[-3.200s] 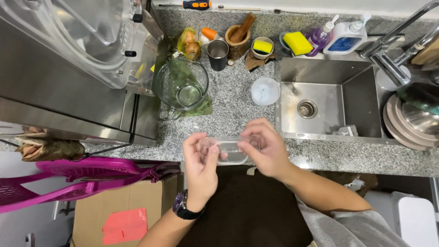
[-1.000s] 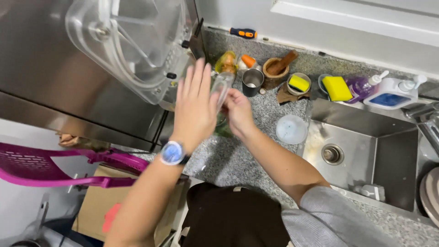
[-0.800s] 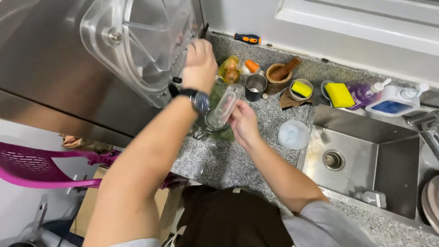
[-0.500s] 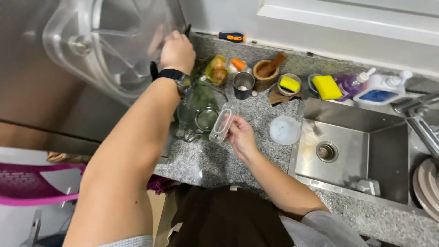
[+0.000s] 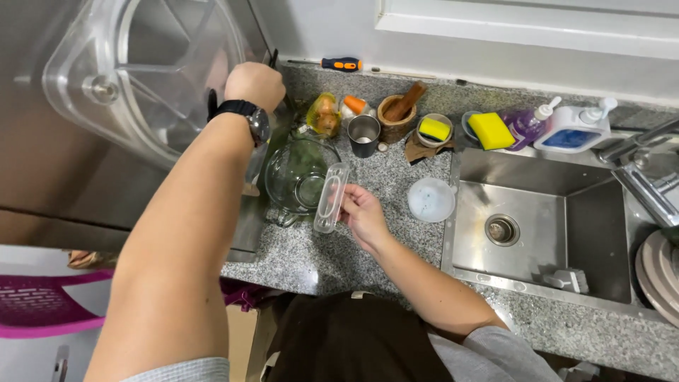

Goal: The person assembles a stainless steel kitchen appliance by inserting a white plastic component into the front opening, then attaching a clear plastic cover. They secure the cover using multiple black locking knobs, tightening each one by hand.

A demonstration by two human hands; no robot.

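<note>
My right hand (image 5: 362,214) holds a clear, oblong plastic lid (image 5: 330,198) on edge over the granite counter (image 5: 318,255), beside a glass jug (image 5: 298,177) with greenish contents. My left hand (image 5: 254,83), with a black wristwatch (image 5: 244,113), reaches far up to the back left corner. It is closed into a fist beside a large clear plastic appliance door (image 5: 134,78). What the fist grips is hidden.
A steel sink (image 5: 537,226) lies to the right, with a tap (image 5: 647,166) and stacked plates (image 5: 658,272). Along the back stand a steel cup (image 5: 363,133), a wooden mortar (image 5: 396,113), sponges (image 5: 490,129), soap bottles (image 5: 566,129), a screwdriver (image 5: 339,64). A round white lid (image 5: 431,199) lies near the sink.
My left hand has let go of the lid and reached up to the back left. My right hand has lowered the lid to beside the jug.
</note>
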